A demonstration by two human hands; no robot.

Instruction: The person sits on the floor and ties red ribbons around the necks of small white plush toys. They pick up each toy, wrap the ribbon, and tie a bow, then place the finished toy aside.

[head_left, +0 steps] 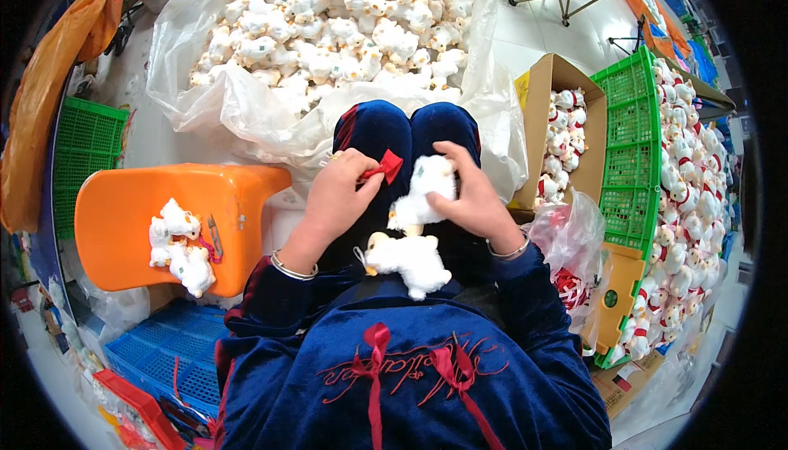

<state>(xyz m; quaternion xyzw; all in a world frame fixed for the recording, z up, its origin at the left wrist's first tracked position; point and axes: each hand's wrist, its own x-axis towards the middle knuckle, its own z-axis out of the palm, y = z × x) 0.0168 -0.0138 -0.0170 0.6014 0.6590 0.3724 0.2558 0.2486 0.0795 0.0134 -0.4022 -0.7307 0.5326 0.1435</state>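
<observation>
My left hand (pixel 338 196) pinches a red ribbon bow (pixel 389 165) between thumb and fingers, over my left knee. Beside it, my right hand (pixel 476 197) grips a small white plush toy (pixel 432 181) with orange bits. The bow and this toy are a little apart. A second white plush toy (pixel 413 263) lies on my lap just below, with a loop of cord near its orange part; neither hand touches it.
Ahead, a large clear plastic bag (pixel 209 109) holds a heap of white plush toys. On the left, an orange stool (pixel 115 228) carries several toys and small thread snips (pixel 215 235). Rightward are a cardboard box (pixel 589 150), a green crate (pixel 628 142) and a bag of red ribbons (pixel 574 237).
</observation>
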